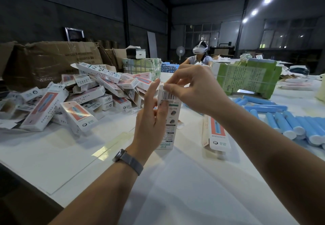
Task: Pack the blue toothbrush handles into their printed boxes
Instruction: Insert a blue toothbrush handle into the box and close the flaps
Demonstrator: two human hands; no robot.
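I hold a printed box [170, 119] upright over the middle of the white table [184, 186], barcode side toward me. My left hand [151, 117] grips its left side, index finger raised along the top edge. My right hand [197, 89] pinches the flap at the box's top end. Whether a handle is inside is hidden. Blue toothbrush handles [284, 124] with white caps lie in a row at the right. More of them [263, 105] lie farther back. Another printed box [217, 133] lies flat just right of the held one.
A heap of printed boxes [82, 98] covers the table's left side, with brown cartons [52, 61] behind it. Green bundled packs [246, 79] stand at the back right. A person wearing a headset [200, 54] sits across the table beside a stack of blue handles [168, 67].
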